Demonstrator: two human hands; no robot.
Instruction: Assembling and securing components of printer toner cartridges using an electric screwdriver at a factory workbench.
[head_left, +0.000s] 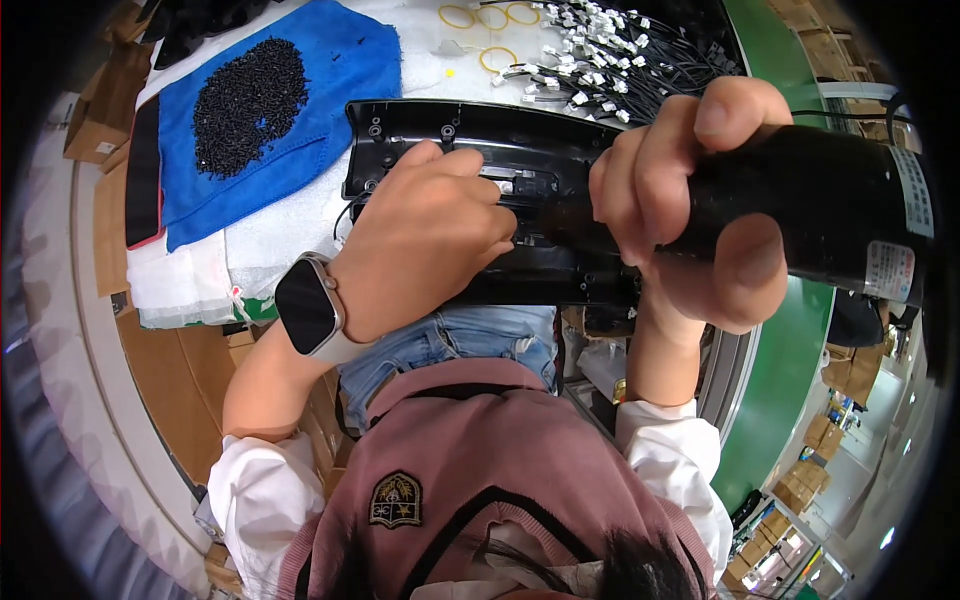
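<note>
A long black plastic housing (590,135) with screw posts and slots lies across the near edge of the table before me. My right hand (690,210) is wrapped round a thick black cylindrical power screwdriver (810,200), which carries pale labels toward its back end. Its narrower front, dark and blurred against the housing, points left to the housing's middle. Over the housing's left half is my left hand (430,225), with a watch at the wrist. Those fingers are curled in; their tips, and whatever they may pinch, are hidden.
A heap of small black screws (250,105) lies on a blue cloth (350,60) at the far left. Beyond the housing, several black cables with white connectors (600,65) are bunched, next to yellow rings (497,60). A green surface (765,400) runs along the right.
</note>
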